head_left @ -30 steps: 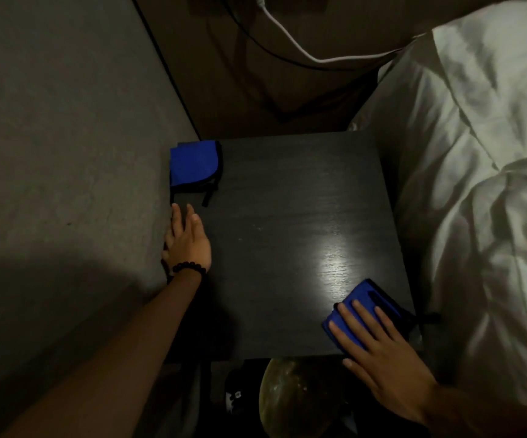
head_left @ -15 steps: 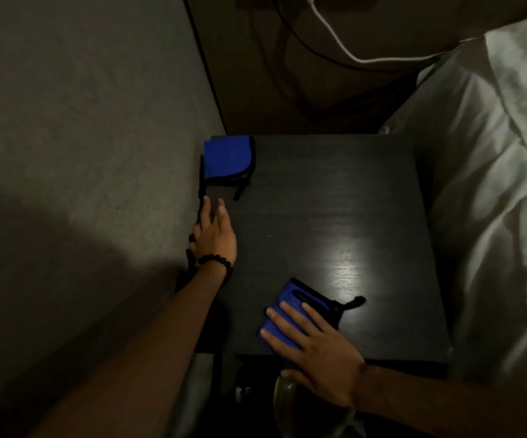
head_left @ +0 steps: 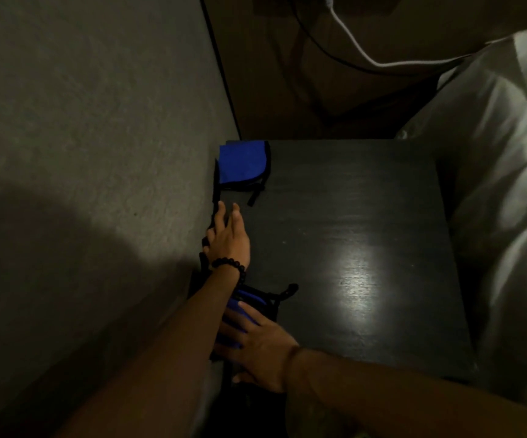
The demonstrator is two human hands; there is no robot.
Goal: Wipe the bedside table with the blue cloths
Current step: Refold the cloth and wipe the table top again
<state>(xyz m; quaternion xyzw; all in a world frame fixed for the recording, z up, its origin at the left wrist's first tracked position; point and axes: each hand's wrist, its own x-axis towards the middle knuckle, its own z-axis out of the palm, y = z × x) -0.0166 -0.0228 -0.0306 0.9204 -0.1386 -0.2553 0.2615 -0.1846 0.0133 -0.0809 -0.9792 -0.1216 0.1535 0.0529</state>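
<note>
The dark wooden bedside table (head_left: 366,216) fills the middle of the view. A folded blue cloth (head_left: 243,164) with black trim lies in its far left corner, against the wall. My left hand (head_left: 229,237), with a black bead bracelet, rests flat on the table's left edge just short of that cloth, fingers together and holding nothing. My right hand (head_left: 256,343) presses flat on a second blue cloth (head_left: 249,306) at the near left corner, partly under my left forearm. Most of that cloth is hidden by the hand and the arm.
A grey wall (head_left: 98,137) runs along the table's left side. A bed with white sheets (head_left: 508,184) borders the right side. A white cable (head_left: 382,60) and a dark cable hang behind the table. A bright reflection sits on the table's right half.
My right hand has slid its blue cloth leftwards along the near edge, from the near right corner to the near left corner. My left hand has stayed in place.
</note>
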